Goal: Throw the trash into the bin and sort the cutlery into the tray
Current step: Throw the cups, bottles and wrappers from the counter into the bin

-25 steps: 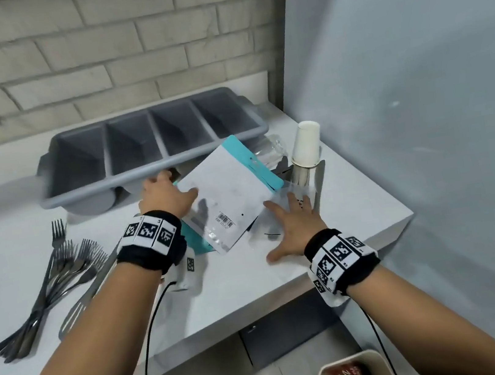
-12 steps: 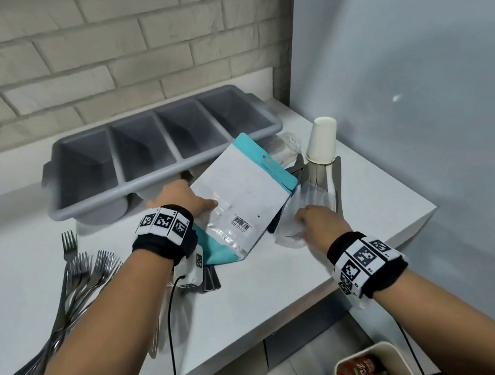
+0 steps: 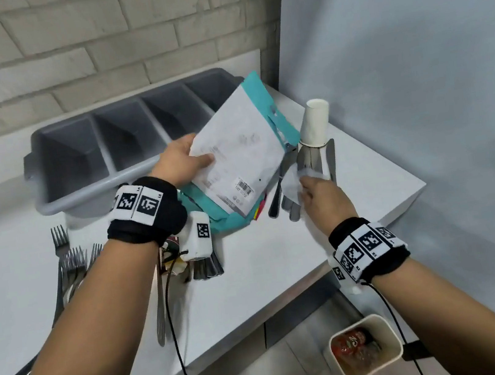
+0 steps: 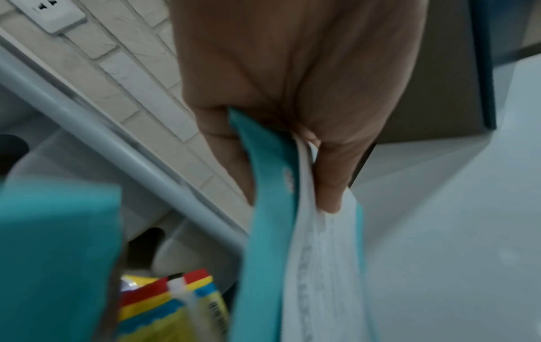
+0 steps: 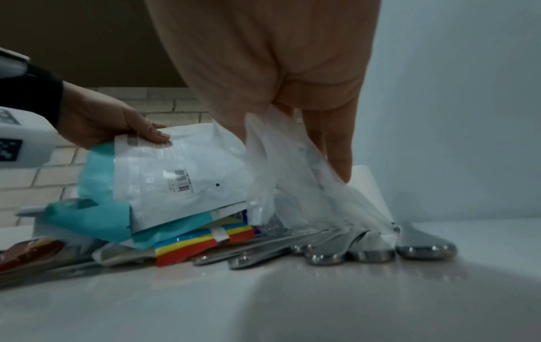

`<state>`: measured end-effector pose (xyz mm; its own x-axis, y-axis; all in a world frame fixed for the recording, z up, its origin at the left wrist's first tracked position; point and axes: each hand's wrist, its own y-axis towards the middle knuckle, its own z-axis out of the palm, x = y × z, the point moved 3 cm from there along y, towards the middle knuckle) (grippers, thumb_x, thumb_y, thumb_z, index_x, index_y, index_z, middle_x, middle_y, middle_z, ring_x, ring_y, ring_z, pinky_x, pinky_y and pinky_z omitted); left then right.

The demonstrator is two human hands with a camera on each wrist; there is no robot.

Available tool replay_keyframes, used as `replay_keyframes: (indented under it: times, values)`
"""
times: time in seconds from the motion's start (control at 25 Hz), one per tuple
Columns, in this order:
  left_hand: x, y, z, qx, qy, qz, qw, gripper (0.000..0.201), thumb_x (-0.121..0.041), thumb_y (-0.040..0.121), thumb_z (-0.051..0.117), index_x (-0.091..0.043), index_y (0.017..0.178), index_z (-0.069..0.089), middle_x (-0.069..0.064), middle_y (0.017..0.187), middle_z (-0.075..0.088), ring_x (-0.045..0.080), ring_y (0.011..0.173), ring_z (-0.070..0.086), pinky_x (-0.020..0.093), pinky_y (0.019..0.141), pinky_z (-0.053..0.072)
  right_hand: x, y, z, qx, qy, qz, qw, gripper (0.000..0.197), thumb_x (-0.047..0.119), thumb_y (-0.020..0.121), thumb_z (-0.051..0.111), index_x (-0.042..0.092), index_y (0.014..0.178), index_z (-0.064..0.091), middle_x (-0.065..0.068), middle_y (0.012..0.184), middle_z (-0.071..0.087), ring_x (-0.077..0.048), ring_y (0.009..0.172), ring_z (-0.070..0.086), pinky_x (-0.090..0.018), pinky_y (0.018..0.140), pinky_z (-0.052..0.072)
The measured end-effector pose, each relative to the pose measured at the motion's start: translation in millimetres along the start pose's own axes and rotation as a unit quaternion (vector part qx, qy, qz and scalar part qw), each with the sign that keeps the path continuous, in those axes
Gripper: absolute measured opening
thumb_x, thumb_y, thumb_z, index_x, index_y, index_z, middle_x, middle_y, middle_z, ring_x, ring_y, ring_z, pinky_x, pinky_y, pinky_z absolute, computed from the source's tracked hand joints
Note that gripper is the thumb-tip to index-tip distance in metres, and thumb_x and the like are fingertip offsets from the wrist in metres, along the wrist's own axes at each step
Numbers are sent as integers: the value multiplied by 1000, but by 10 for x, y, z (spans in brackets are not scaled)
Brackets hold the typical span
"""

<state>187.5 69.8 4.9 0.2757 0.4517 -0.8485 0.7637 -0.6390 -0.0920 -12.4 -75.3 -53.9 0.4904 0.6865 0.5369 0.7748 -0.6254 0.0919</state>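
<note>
My left hand grips the white-and-teal packet at its edge, thumb on the printed face and fingers behind; the packet is lifted and tilted over the front rim of the grey tray. The tray's four compartments hold nothing that I can see. Beneath the packet lie a second teal wrapper and a striped red, yellow and blue wrapper, both on the white surface.

My right hand pinches a clear plastic bag between thumb and fingers, the bag hanging down onto a cluster of knife handles. An upturned paper cup stands just behind these.

Forks lie in a loose pile at the left of the surface, well apart from the tray. A spoon lies under my left forearm. The bin stands on the floor below the surface edge, already holding a red wrapper.
</note>
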Motion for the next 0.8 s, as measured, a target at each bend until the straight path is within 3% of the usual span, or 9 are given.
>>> replay_keyframes:
  times: [0.16, 0.28, 0.36, 0.44, 0.52, 0.6, 0.68, 0.76, 0.8]
  values:
    - [-261, -253, -52, -37, -117, 58, 991, 26, -1, 86, 60, -26, 94, 62, -13, 76, 73, -2, 58, 66, 27, 74, 56, 0, -168, -254, -94, 41, 2, 995, 30, -1, 91, 41, -3, 115, 58, -26, 94, 66, -31, 78, 59, -26, 66, 38]
    - [-496, -541, 198, -18, -181, 77, 980, 27, 0, 86, 59, -26, 90, 60, -10, 82, 70, -3, 59, 66, 20, 66, 56, -233, -401, -564, -195, 110, 56, 973, 21, -3, 88, 44, -7, 101, 61, 1, 60, 53, -17, 58, 45, -12, 57, 33]
    - [-615, -741, 332, -20, -210, 86, 974, 28, 1, 87, 57, -27, 88, 59, -8, 85, 68, -4, 59, 66, 15, 61, 56, -356, -508, -724, -253, 142, 79, 954, 18, 0, 89, 47, -5, 93, 63, 19, 54, 38, -7, 53, 44, -5, 54, 32]
    - [-653, -883, 439, -30, -233, 86, 968, 29, 1, 88, 56, -28, 88, 60, -8, 86, 69, 0, 65, 67, 18, 64, 56, -406, -610, -847, -305, 201, 77, 927, 19, 10, 91, 52, -1, 84, 66, 17, 45, 40, 2, 44, 48, 2, 52, 33]
    - [-713, -1044, 878, -9, -231, 82, 970, 28, 2, 88, 56, -24, 95, 60, -1, 95, 69, 8, 77, 67, 26, 77, 55, -771, -848, -997, -359, 252, 95, 894, 40, 27, 89, 55, -11, 79, 64, 2, 49, 51, -3, 48, 55, -5, 56, 40]
    - [-757, -1232, 1370, 9, -199, 88, 976, 34, 3, 87, 56, -21, 110, 57, 1, 104, 67, 2, 83, 64, 19, 83, 52, -1214, -1103, -1023, -380, 286, 116, 872, 49, 38, 87, 55, -10, 83, 64, -20, 66, 63, -22, 65, 66, -30, 68, 53]
    - [-718, -1418, 1869, 48, -186, 76, 978, 36, 3, 86, 57, -21, 113, 57, -3, 102, 66, -10, 77, 63, 9, 78, 50, -1680, -1373, -954, -380, 290, 169, 862, 42, 27, 85, 53, -14, 81, 62, -16, 71, 62, -33, 71, 64, -38, 70, 52]
    - [-595, -1598, 2294, 93, -167, 40, 981, 34, 1, 87, 57, -21, 112, 60, -5, 99, 68, -5, 79, 64, 13, 80, 51, -2043, -1658, -827, -337, 247, 253, 873, 33, 11, 81, 47, -16, 65, 58, -18, 60, 55, -37, 62, 57, -39, 63, 48]
    - [-495, -1687, 2525, 115, -147, 18, 982, 34, 0, 87, 57, -22, 113, 61, -7, 97, 69, -3, 78, 64, 15, 80, 52, -2227, -1816, -751, -307, 230, 292, 876, 33, 7, 80, 45, -7, 52, 54, -16, 52, 52, -34, 56, 54, -38, 59, 44]
